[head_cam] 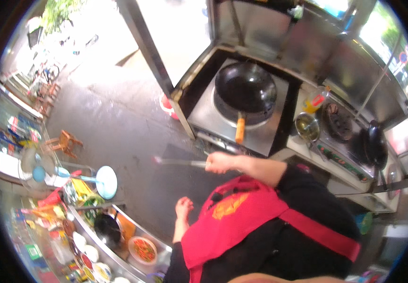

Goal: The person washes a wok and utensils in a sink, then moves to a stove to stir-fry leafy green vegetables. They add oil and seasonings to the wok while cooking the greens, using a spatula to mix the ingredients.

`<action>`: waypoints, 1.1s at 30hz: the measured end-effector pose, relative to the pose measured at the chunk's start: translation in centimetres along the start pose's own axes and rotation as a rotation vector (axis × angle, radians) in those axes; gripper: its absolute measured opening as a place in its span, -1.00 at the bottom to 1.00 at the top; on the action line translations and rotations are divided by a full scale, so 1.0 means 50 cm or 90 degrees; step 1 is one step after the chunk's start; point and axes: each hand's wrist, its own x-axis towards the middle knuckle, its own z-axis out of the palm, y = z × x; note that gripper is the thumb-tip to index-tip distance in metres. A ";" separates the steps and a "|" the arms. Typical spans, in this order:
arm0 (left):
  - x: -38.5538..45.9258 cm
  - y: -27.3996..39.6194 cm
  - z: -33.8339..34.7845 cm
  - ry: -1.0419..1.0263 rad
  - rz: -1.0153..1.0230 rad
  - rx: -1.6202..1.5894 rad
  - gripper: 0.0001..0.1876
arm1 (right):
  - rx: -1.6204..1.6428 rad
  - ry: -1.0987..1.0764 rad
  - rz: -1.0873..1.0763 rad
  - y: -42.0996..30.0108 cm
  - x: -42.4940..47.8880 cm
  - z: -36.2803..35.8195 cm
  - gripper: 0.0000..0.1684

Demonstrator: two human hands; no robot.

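Observation:
My right hand [221, 162] is closed around the end of a long, slim, pale rod-like tool [181, 162], held out over the floor. The tool's far tip looks pinkish and is too blurred to name. Lower down, beside the red apron [232, 215], my left hand [183, 207] hangs with loosely bent fingers and nothing visible in it. Beyond my right hand, a black wok [246, 86] with a wooden handle [239, 131] is tilted over the round burner opening of a steel stove [204, 111].
A second hob [342, 152] holds a dark pan, beside a metal pot [307, 127] and an oil bottle [315, 100]. A steel counter [143, 226] bears another wok [107, 228] and a bowl of chopped peppers [142, 250]. A standing fan [39, 173] and wooden stool [65, 143] stand across the floor.

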 end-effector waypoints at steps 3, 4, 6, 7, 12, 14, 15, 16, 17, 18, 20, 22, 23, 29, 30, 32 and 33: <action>-0.044 -0.055 -0.031 0.065 -0.046 -0.030 -0.73 | -0.114 0.217 -0.071 0.001 -0.089 -0.054 -0.68; -0.054 -0.095 -0.056 0.056 -0.093 0.031 -0.73 | 0.071 0.175 -0.011 0.038 -0.097 -0.084 -0.74; -0.056 -0.182 -0.089 0.016 -0.187 0.151 -0.75 | 0.265 0.245 0.006 0.045 -0.152 -0.131 -0.83; -0.049 -0.221 -0.100 0.017 -0.224 0.132 -0.75 | 0.287 0.287 0.011 0.051 -0.174 -0.152 -0.80; -0.074 -0.393 -0.135 0.012 -0.393 0.067 -0.78 | 0.545 0.401 0.030 0.177 -0.182 -0.234 -0.84; -0.073 -0.320 -0.089 -0.016 -0.311 0.143 -0.78 | 0.693 0.402 0.021 0.236 -0.167 -0.270 -0.85; -0.085 -0.247 -0.053 -0.034 -0.267 0.179 -0.78 | 0.827 0.354 0.017 0.270 -0.163 -0.289 -0.84; -0.099 -0.158 -0.013 -0.016 -0.252 0.289 -0.78 | 0.861 0.372 0.007 0.280 -0.164 -0.294 -0.83; -0.097 -0.140 -0.006 0.000 -0.242 0.294 -0.75 | 0.899 0.369 0.001 0.284 -0.158 -0.290 -0.81; -0.077 -0.159 -0.012 0.021 -0.242 0.239 -0.74 | 0.907 0.333 -0.003 0.314 -0.141 -0.292 -0.79; -0.041 -0.177 0.005 0.046 -0.234 0.152 -0.71 | 0.833 0.312 0.034 0.357 -0.114 -0.296 -0.73; -0.017 -0.141 0.047 0.064 -0.228 0.089 -0.70 | 0.759 0.296 0.077 0.364 -0.108 -0.287 -0.68; 0.001 -0.128 0.067 0.061 -0.214 0.057 -0.69 | 0.729 0.284 0.102 0.354 -0.114 -0.285 -0.65; 0.152 -0.031 0.263 0.015 0.023 0.448 -0.47 | 0.671 0.208 0.134 0.384 -0.168 -0.299 -0.45; 0.186 0.021 0.327 -0.005 0.012 0.444 -0.47 | 0.679 0.229 0.157 0.403 -0.175 -0.297 -0.44; 0.274 0.010 0.404 -0.023 0.105 0.424 -0.53 | 0.685 0.218 0.151 0.418 -0.174 -0.300 -0.42; 0.324 -0.007 0.444 -0.007 0.143 0.405 -0.53 | 0.696 0.207 0.128 0.423 -0.176 -0.297 -0.41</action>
